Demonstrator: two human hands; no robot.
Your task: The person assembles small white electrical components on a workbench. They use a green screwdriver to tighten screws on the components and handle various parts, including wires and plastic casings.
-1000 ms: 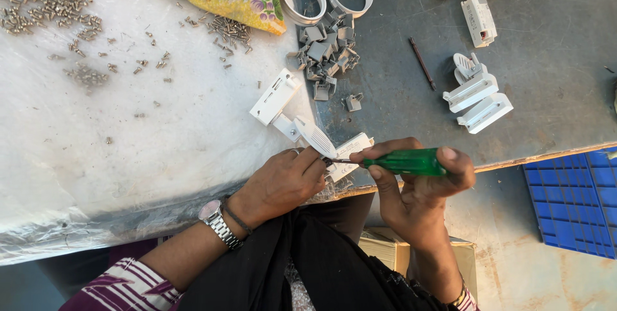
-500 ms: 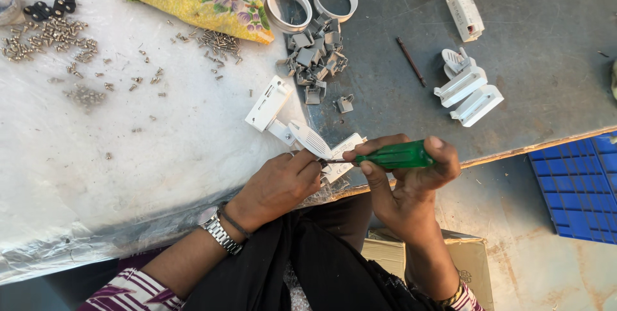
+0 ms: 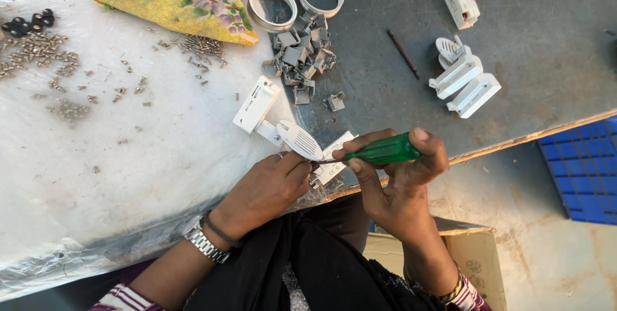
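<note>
Right hand closed round green screwdriver, left hand pinching white plastic part at worktop edge, beside loose screws and open cardboard box, contents unclear.

Bright, even light; sharp, soft shadows.

One view only, from a head-worn camera set above the person and looking steeply down, close to work height. The person's forearms enter from the bottom edge, so the far side of the table lies at the top of frame. The near table edge runs on a slant from lower left to right. Both hands sit just below centre, near the lens. The floor and a blue crate show at lower right, past the table edge.
</note>
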